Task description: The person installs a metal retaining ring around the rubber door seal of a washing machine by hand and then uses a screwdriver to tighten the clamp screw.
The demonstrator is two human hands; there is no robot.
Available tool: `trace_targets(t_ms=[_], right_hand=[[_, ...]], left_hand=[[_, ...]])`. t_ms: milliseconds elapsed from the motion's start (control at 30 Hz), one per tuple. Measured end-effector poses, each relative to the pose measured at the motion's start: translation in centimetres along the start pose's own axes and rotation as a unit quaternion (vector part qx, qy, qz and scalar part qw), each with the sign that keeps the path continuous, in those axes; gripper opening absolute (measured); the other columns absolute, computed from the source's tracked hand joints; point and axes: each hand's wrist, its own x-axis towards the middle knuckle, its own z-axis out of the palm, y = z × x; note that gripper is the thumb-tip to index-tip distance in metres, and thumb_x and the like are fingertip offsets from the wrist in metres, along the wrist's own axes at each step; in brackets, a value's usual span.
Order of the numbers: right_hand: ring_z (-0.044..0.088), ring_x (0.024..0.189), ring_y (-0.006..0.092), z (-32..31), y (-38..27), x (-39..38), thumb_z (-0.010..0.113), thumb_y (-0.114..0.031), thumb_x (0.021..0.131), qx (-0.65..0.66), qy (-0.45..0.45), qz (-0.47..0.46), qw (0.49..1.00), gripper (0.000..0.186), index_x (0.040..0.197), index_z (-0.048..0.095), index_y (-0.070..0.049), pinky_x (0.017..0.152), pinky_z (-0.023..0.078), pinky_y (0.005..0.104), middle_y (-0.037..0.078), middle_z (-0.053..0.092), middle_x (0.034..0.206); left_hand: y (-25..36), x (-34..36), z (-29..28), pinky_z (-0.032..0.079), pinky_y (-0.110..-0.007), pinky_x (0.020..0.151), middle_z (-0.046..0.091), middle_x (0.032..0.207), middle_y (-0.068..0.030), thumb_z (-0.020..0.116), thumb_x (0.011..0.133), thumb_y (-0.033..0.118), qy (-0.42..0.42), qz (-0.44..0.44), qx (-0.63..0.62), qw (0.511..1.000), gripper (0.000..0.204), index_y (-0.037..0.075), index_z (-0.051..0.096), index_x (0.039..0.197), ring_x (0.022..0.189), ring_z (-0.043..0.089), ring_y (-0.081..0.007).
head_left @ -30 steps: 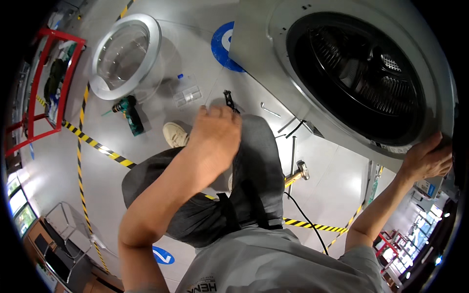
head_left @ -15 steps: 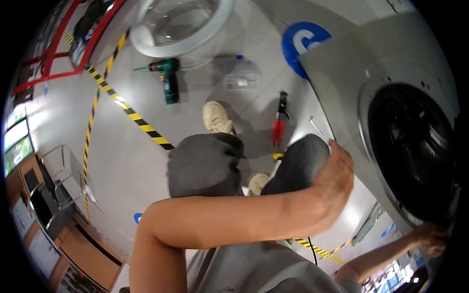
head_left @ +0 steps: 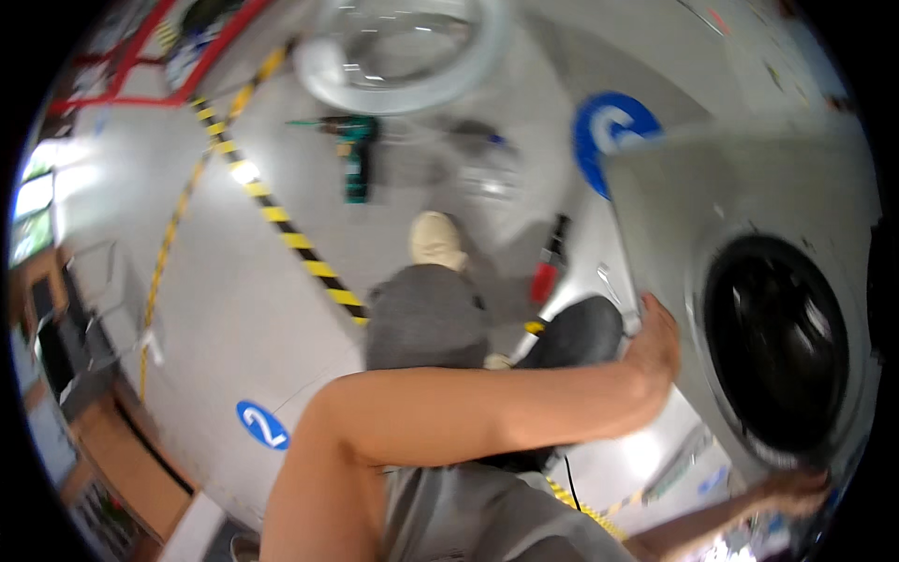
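A grey front-loading washing machine with a dark, doorless drum opening stands on my right. My left arm reaches across my lap, and my left hand is closed against the machine's near edge, its fingertips partly out of sight. At the machine's lower right corner, my right hand grips the edge, blurred at the fingers. A small wrench lies on the floor close to my left hand. Red-handled pliers rest just in front of my knee.
A round washing machine door lies at the far side of the floor. Near it are a green cordless drill and a clear plastic bottle. Yellow-black tape crosses the floor. A red frame and a chair stand at left.
My view has shifted, so floor things and the machine appear lower and mostly farther right. Both hands stay at the machine's edges. A blue floor marker at left shows more fully.
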Motion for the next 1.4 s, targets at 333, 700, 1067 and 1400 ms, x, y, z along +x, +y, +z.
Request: trace_targets(t_ms=[333, 700, 1067, 1400], right_hand=[[0.051, 0.114, 0.0335, -1.4, -5.3, 1.3, 0.033, -0.056, 0.101, -0.012, -0.011, 0.080, 0.997, 0.062, 0.129, 0.051, -0.004, 0.098, 0.041, 0.0502, 0.016, 0.054, 0.117], [0.052, 0.114, 0.0323, -1.3, -6.8, 1.1, 0.028, -0.060, 0.100, -0.027, -0.004, 0.081, 0.996, 0.068, 0.133, 0.049, -0.005, 0.093, 0.048, 0.0465, 0.017, 0.051, 0.121], [0.051, 0.114, 0.0304, -1.4, -6.7, 1.2, 0.035, -0.051, 0.102, 0.034, 0.012, 0.111, 0.993, 0.058, 0.129, 0.054, -0.004, 0.094, 0.046, 0.0458, 0.016, 0.054, 0.119], [0.050, 0.108, 0.0278, -0.6, -6.4, 1.4, 0.047, -0.041, 0.100, 0.050, 0.051, 0.071, 0.995, 0.043, 0.123, 0.059, -0.007, 0.095, 0.036, 0.0421, 0.009, 0.058, 0.114]], left_hand=[[0.9, 1.4, -0.2, 0.034, -0.047, 0.108, 0.056, 0.128, -0.0228, 0.063, 0.085, 0.021, 0.092, 0.025, -0.053, 0.994, 0.053, -0.007, 0.054, 0.129, 0.122, 0.052, -0.0333], [1.3, 1.7, 1.9, 0.036, -0.047, 0.106, 0.059, 0.122, -0.0189, 0.059, 0.086, 0.017, 0.107, -0.005, -0.030, 0.994, 0.041, -0.001, 0.059, 0.123, 0.118, 0.053, -0.0314], [0.5, 1.3, 3.0, 0.043, -0.042, 0.098, 0.063, 0.108, -0.0167, 0.068, 0.078, 0.015, 0.149, -0.012, -0.054, 0.987, 0.039, -0.001, 0.063, 0.113, 0.105, 0.060, -0.0285], [-3.5, 8.2, 2.2, 0.048, -0.044, 0.092, 0.062, 0.112, -0.0200, 0.065, 0.089, 0.023, 0.271, -0.060, -0.185, 0.943, 0.037, -0.002, 0.059, 0.116, 0.107, 0.060, -0.0359]])
